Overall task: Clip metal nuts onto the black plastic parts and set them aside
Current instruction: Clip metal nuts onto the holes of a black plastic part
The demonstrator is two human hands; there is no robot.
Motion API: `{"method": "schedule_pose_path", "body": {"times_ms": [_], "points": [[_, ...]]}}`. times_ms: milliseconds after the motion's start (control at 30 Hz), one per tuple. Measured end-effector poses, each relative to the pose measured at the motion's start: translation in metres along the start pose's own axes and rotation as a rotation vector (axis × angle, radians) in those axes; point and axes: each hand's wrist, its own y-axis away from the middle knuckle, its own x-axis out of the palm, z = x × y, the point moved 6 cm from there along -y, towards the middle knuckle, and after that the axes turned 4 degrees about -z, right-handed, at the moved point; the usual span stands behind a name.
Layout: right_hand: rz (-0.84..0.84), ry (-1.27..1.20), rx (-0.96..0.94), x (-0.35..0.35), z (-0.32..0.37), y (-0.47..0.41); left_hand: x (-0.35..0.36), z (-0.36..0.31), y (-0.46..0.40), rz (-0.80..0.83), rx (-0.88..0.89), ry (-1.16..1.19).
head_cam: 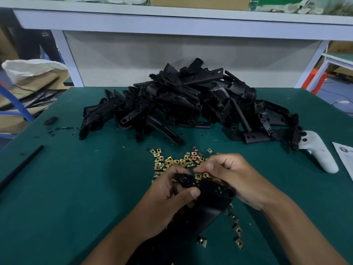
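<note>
- Because a nut has to be pushed onto its edge, one black plastic part (pixel 208 190) is held low over the near side of the desk (pixel 66 188), close to the body, with its drilled end turned up toward the camera; the left hand (pixel 172 194) is clamped round that end, thumb laid across the top, so that the piece is kept steady.
- A single metal nut (pixel 198 176) is pinched at the part's upper edge by the fingertips of the right hand (pixel 235 180), whose fingers are curled over it; whether the nut is already seated cannot be told, since the fingers cover the joint.
- The loose nuts (pixel 177 161) are scattered just beyond the hands, and a few more lie beside the right wrist, so that the next one can be reached without a stretch.
- The heap of black parts (pixel 191 104) is piled further back on the desk, well apart from the hands; no separate stack of finished pieces can be made out.
- A white controller (pixel 319 152) lies at the right edge, beside the heap, out of the working space.
</note>
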Motion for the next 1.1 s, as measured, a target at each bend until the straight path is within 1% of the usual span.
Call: {"method": "schedule_pose_path", "body": {"times_ms": [100, 233, 467, 533, 567, 633, 667, 800, 867, 933, 1033, 1100], "points": [[0.02, -0.061, 0.037, 0.001, -0.005, -0.002, -0.003, -0.003, -0.001, -0.024, 0.023, 0.074], [0.064, -0.191, 0.054, 0.006, -0.007, -0.003, -0.006, -0.003, -0.002, -0.063, 0.016, 0.11], [0.099, -0.263, 0.108, 0.012, -0.008, -0.004, -0.009, -0.005, -0.002, -0.101, 0.016, 0.124], [0.054, -0.352, 0.11, 0.009, -0.01, -0.006, -0.012, -0.007, -0.003, -0.143, 0.03, 0.131], [0.003, -0.42, 0.123, 0.006, -0.014, -0.009, -0.014, -0.008, -0.004, -0.163, 0.027, 0.148], [-0.116, -0.591, 0.202, 0.0, -0.024, -0.013, -0.016, -0.009, -0.004, -0.174, 0.012, 0.207], [-0.139, -0.646, 0.232, -0.001, -0.028, -0.014, -0.017, -0.01, -0.004, -0.179, 0.003, 0.236], [-0.108, -0.812, 0.26, -0.004, -0.025, -0.013, -0.023, -0.009, 0.0, -0.262, -0.046, 0.271], [-0.115, -0.925, 0.239, -0.008, -0.019, -0.012, -0.023, -0.009, 0.001, -0.263, -0.063, 0.274], [-0.14, -0.952, 0.244, -0.009, -0.018, -0.012, -0.022, -0.011, 0.003, -0.254, -0.072, 0.259], [-0.209, -0.869, 0.283, -0.009, -0.027, -0.012, -0.022, -0.013, 0.003, -0.265, -0.067, 0.233], [-0.191, -0.846, 0.279, -0.009, -0.026, -0.012, -0.022, -0.014, 0.003, -0.259, -0.059, 0.215]]}}
